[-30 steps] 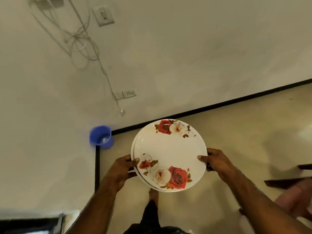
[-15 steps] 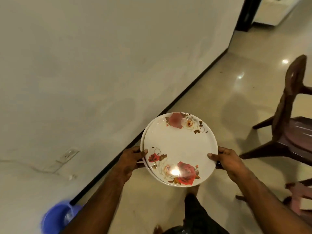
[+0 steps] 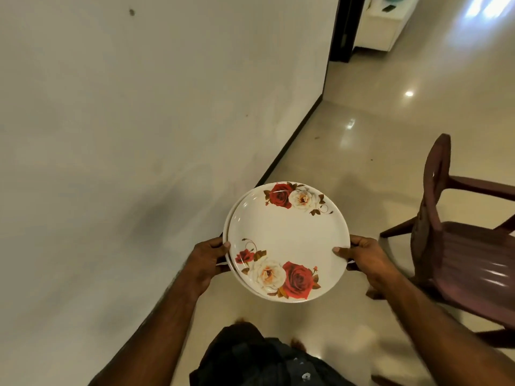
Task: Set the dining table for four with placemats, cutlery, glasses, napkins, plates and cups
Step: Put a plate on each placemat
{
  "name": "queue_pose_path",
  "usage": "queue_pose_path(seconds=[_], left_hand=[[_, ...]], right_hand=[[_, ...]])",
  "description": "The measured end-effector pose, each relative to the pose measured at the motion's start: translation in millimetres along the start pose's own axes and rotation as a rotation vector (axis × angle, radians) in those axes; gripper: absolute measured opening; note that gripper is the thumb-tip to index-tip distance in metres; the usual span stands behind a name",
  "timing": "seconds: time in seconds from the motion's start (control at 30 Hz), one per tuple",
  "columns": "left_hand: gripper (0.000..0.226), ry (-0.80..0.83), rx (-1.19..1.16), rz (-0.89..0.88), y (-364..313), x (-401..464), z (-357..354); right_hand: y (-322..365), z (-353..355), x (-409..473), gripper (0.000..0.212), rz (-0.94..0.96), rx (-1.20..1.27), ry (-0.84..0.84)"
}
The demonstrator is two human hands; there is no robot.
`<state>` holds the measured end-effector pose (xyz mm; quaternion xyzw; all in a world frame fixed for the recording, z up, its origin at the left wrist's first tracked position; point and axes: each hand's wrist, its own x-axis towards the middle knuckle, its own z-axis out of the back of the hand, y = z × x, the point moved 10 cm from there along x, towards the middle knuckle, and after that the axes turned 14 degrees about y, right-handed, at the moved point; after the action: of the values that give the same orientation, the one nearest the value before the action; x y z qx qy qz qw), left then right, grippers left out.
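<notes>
No text, label, brand, number or sign can be read anywhere. The round white plates with red and cream rose prints (image 3: 288,238) carry only flower decoration, no lettering. The dark brown plastic chair (image 3: 462,246) at the right shows no marking, and the small things on the white cabinet (image 3: 381,26) at the far end are too small and blurred to show any writing.
</notes>
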<state>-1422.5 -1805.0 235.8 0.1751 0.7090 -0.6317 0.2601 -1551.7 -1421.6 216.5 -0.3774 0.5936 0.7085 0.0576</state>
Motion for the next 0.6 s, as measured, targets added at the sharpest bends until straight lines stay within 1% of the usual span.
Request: queue_pose_path(seconds=[0.1, 0.23, 0.33, 0.47, 0.6], left_hand=[[0.021, 0.041, 0.007, -0.015, -46.7, 64.2, -5.3], [0.022, 0.15, 0.044, -0.029, -113.2, 169.8, -17.2], [0.022, 0.214, 0.121, -0.002, -160.1, 246.3, -30.4], [0.023, 0.322, 0.251, 0.05, -226.4, 330.0, -64.8], [0.023, 0.438, 0.393, 0.063, -289.6, 407.7, -112.2]], right_hand=[[37.8, 28.1, 45.0, 0.028, 0.008, 0.021, -0.028], [69.8, 67.9, 110.3, 0.029, 0.003, 0.109, -0.118], [86.4, 100.1, 151.3, 0.029, -0.029, 0.209, -0.219], [114.3, 140.4, 184.7, 0.027, -0.02, 0.326, -0.32], [128.8, 184.9, 210.1, 0.029, -0.003, 0.43, -0.371]])
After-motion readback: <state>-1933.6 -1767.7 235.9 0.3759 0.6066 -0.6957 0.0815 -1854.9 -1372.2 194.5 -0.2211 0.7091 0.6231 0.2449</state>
